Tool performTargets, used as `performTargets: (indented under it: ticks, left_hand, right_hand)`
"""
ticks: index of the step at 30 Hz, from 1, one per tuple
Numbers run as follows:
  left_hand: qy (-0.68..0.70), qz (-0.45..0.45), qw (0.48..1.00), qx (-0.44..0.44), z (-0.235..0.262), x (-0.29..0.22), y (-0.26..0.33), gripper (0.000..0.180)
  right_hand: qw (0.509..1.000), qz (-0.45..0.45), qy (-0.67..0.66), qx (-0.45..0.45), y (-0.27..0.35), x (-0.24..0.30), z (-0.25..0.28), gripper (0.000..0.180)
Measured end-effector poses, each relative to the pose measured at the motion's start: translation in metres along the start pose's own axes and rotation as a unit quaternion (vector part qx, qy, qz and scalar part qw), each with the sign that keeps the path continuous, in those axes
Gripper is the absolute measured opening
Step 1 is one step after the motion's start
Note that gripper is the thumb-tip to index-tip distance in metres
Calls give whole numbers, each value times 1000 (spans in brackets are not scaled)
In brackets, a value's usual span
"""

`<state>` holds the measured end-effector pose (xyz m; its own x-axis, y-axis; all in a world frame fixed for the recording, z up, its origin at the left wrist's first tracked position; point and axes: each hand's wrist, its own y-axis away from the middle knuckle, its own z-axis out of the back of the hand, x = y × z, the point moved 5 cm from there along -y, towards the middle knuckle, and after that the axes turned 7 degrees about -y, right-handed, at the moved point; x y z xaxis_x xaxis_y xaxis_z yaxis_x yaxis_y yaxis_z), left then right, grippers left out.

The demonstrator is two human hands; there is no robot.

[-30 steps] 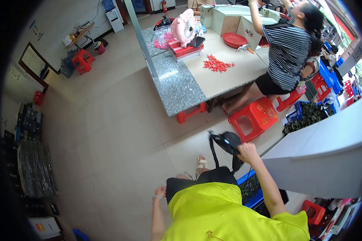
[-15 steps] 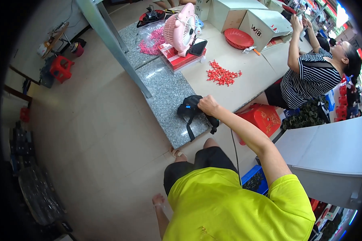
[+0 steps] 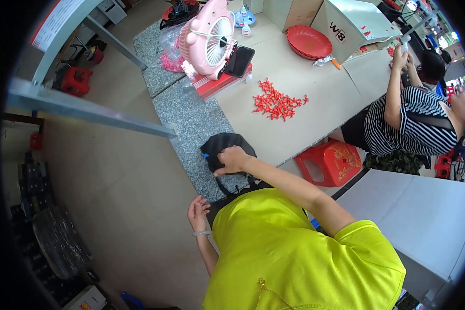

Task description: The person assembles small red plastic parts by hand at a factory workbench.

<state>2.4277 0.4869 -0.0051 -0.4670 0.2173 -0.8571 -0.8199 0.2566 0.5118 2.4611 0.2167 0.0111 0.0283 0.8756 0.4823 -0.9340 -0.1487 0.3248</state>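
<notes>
A small black fabric bag with a strap lies at the near corner of a speckled grey stone counter. Over its front is my right hand, fingers bent and closed on the fabric; which part they pinch is hidden. A small blue tag shows at the bag's left side. My left hand hangs in the air beside the counter's near corner. Its fingers are loosely curled and apart, with nothing in them, and a pale bangle circles the wrist.
Small red pieces lie heaped on the table. Behind are a pink fan, a phone and stacked red plates. A metal post rises at the counter's left edge. A seated co-worker and red stool are at right.
My left hand has risen from low beside my body toward the counter's corner. My right hand and the bag appear closer to me and more to the left; the view has shifted too.
</notes>
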Motion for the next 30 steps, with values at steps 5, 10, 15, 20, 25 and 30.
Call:
performTargets:
  ticks: [5,10,15,20,25,30]
  left_hand:
    - [-61,-38,997,31,-64,-59,10,29]
    - [-69,-64,994,55,-93,-94,1,26]
    - [-103,-95,988,66,-107,-123,-8,26]
    - [-127,-113,981,91,-105,-130,-15,26]
    - [-134,-107,980,105,-111,-135,-21,25]
    - [-136,-115,977,115,-120,-137,-23,25]
  right_hand:
    - [861,-184,-164,-445,72,-154,23,32]
    - [811,-421,-177,-366,101,-272,16,71]
    - [806,-448,-158,-353,74,-256,13,79]
    - [782,-440,-142,-417,67,-250,6,63]
    - [790,-357,-199,-457,71,-260,-13,55]
    - [813,-341,-190,-432,73,-243,-5,52]
